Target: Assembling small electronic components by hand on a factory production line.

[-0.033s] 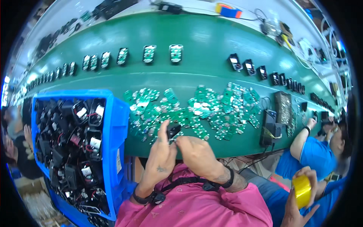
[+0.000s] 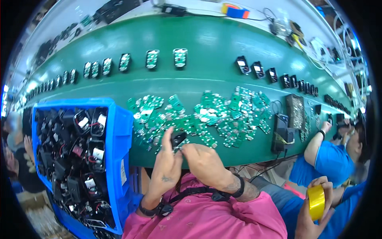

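Note:
Over the near edge of the bench, my left hand (image 2: 165, 161) is closed on a small black plastic casing (image 2: 178, 139), thumb or finger standing up along its side. Beside it, my right hand (image 2: 207, 162) is curled in a pinch at the casing's lower edge; what its fingertips hold is hidden. Just beyond both hands lies a broad heap of small green circuit boards (image 2: 215, 113). A blue crate (image 2: 121, 131) at my left is full of black casings (image 2: 75, 155) with wires and white parts.
Casings fitted with green boards (image 2: 180, 58) stand in a row on the green bench (image 2: 207, 36). More black casings (image 2: 243, 65) line the right. A black power box (image 2: 281, 133) sits right of the boards. A co-worker's hand holds yellow tape (image 2: 316, 202) at lower right.
The bench and its contents have shifted slightly left in view. My hands keep the same grip on the casing; at lower right the co-worker's fingers have drawn in around the tape.

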Motion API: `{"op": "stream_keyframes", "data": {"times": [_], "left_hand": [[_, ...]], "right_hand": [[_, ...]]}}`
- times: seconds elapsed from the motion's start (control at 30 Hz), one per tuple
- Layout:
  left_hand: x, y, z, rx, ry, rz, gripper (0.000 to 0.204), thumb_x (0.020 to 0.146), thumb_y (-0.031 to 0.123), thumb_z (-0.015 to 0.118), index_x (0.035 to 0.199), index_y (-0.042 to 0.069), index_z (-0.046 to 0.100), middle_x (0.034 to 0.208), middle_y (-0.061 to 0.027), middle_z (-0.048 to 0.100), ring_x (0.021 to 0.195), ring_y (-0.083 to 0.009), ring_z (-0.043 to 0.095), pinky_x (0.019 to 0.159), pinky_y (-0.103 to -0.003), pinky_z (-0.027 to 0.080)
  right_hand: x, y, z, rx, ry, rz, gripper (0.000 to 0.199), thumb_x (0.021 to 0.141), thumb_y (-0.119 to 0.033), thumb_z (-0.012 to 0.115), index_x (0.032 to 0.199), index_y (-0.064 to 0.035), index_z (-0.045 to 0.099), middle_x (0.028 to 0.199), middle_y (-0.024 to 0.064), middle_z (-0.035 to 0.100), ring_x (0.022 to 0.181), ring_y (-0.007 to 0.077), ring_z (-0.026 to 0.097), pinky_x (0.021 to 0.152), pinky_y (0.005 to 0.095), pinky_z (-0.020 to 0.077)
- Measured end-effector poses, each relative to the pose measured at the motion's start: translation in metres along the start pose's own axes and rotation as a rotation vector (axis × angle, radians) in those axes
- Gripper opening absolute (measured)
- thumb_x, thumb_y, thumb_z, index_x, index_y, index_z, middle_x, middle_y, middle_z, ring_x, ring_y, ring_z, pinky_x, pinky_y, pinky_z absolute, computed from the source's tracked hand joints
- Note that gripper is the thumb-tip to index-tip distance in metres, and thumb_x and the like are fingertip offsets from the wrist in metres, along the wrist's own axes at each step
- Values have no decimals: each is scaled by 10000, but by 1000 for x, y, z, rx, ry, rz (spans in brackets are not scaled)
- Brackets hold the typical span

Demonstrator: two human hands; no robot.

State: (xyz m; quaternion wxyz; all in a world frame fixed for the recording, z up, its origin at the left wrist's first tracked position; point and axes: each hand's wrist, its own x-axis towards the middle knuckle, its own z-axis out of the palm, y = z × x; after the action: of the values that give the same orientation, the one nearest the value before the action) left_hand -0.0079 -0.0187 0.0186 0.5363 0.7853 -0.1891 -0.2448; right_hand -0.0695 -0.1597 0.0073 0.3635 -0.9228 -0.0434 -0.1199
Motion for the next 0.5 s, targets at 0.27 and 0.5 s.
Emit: {"op": "stream_keyframes", "data": {"times": [0.27, 0.5], "left_hand": [[-7, -9, -5, -541, -86, -160, 679, 840, -70, 597, 1405, 76, 250, 1084, -134, 558, 705, -111, 576, 542, -202, 461], [-11, -17, 4, -506, -89, -123, 788, 746, -149, 680, 1395, 76, 294, 1123, -138, 563, 923, -166, 626, 695, -247, 556]], "right_hand": [[-1, 12, 2, 341, 62, 322, 206, 911, -192, 643, 933, 3, 580, 742, 168, 637, 649, 308, 649, 572, 401, 486], [-13, 2, -5, 357, 205, 292, 269, 898, -228, 679, 792, -8, 568, 656, 135, 621, 541, 282, 626, 478, 369, 462]]}}
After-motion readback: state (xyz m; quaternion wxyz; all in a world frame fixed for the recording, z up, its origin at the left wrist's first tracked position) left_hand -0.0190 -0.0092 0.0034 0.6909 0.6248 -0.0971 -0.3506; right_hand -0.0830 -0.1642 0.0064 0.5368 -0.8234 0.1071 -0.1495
